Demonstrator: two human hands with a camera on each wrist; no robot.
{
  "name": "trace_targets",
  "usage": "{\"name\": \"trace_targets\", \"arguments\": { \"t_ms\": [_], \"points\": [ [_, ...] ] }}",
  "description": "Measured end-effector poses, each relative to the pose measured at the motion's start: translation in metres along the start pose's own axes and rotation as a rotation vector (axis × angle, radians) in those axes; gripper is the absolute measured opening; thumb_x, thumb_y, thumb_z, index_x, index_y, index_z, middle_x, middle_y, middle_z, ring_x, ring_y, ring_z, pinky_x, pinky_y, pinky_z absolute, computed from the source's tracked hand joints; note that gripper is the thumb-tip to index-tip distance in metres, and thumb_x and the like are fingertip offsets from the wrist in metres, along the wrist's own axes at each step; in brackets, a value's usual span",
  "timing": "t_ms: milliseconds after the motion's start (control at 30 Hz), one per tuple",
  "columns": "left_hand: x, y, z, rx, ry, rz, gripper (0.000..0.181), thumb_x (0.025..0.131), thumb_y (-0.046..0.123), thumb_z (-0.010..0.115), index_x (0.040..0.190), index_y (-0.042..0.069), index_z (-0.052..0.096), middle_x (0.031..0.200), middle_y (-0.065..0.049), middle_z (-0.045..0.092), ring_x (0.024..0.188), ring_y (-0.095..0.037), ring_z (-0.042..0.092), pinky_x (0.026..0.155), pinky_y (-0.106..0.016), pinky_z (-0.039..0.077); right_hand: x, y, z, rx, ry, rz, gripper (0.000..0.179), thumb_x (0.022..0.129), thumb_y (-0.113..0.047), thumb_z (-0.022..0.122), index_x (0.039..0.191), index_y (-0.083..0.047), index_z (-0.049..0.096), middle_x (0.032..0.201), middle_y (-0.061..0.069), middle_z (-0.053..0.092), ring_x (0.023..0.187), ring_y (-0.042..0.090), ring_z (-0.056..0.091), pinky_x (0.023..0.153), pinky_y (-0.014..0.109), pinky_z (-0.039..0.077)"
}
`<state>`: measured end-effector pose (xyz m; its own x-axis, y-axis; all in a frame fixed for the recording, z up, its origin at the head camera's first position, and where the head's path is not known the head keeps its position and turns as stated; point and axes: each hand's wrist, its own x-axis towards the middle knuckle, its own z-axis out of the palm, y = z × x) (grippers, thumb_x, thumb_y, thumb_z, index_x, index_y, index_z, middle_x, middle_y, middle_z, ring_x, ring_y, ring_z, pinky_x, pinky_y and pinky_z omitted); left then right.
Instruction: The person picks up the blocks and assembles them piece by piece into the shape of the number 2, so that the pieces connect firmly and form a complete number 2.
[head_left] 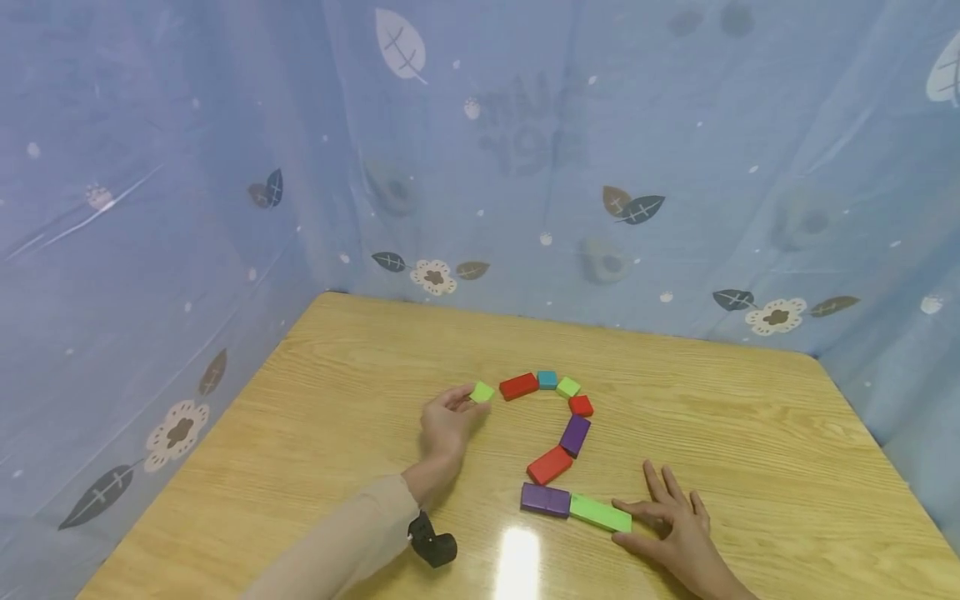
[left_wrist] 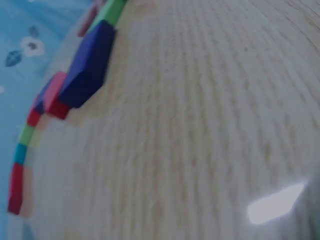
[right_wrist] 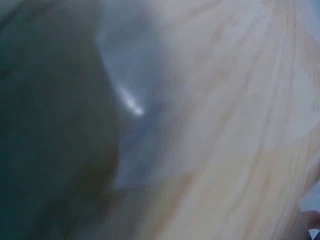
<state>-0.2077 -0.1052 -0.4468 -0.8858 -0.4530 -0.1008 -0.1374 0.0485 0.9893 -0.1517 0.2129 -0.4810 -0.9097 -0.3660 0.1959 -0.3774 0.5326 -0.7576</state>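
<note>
My left hand (head_left: 450,423) pinches a small light-green block (head_left: 482,392) by its left side, just left of a red block (head_left: 519,386). That red block begins a curved row running through a teal block (head_left: 547,380), a green cube (head_left: 568,387), a small red block (head_left: 581,406), a purple block (head_left: 575,435) and another red block (head_left: 550,465). Below lie purple blocks (head_left: 545,500) touching a long green block (head_left: 600,512). At its right end, the thumb and index finger of my right hand (head_left: 678,529) grip it from both sides; the other fingers are spread.
The wooden table (head_left: 360,358) meets a blue patterned curtain (head_left: 525,167) at its back and left edges. A black device (head_left: 432,542) sits at the left wrist. The right wrist view is blurred, mostly tabletop (right_wrist: 225,125) and a dark shape.
</note>
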Motion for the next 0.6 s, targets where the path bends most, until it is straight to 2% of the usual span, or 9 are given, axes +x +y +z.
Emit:
{"name": "trace_targets", "arguments": {
  "t_ms": [167, 300, 600],
  "points": [
    [0.000, -0.010, 0.012, 0.068, 0.006, 0.019, 0.032, 0.074, 0.006, 0.081, 0.105, 0.009, 0.072, 0.114, -0.013, 0.067, 0.106, -0.028, 0.064, 0.087, -0.033, 0.053, 0.001, -0.002, -0.001, -0.016, -0.011, 0.036, 0.038, 0.071, -0.022, 0.083, 0.105, -0.009, 0.074, 0.147, 0.036, 0.017, 0.135, 0.059, 0.002, 0.095, 0.076, -0.016],
    [0.003, -0.015, 0.019, 0.147, 0.040, 0.056, 0.031, 0.072, 0.005, 0.083, 0.101, 0.010, 0.074, 0.111, -0.012, 0.069, 0.103, -0.028, 0.065, 0.086, -0.033, 0.053, 0.001, -0.001, -0.001, -0.006, -0.006, 0.028, 0.037, 0.071, -0.021, 0.083, 0.105, -0.009, 0.074, 0.147, 0.036, 0.017, 0.134, 0.060, 0.002, 0.094, 0.076, -0.016],
    [0.010, -0.013, 0.029, 0.243, 0.059, 0.116, 0.029, 0.070, 0.005, 0.084, 0.097, 0.009, 0.073, 0.105, -0.010, 0.071, 0.099, -0.027, 0.067, 0.086, -0.036, 0.053, 0.001, 0.001, 0.001, 0.003, 0.023, -0.014, 0.035, 0.070, -0.019, 0.084, 0.103, -0.013, 0.074, 0.145, 0.037, 0.020, 0.133, 0.061, 0.005, 0.093, 0.078, -0.015]
  ]
}}
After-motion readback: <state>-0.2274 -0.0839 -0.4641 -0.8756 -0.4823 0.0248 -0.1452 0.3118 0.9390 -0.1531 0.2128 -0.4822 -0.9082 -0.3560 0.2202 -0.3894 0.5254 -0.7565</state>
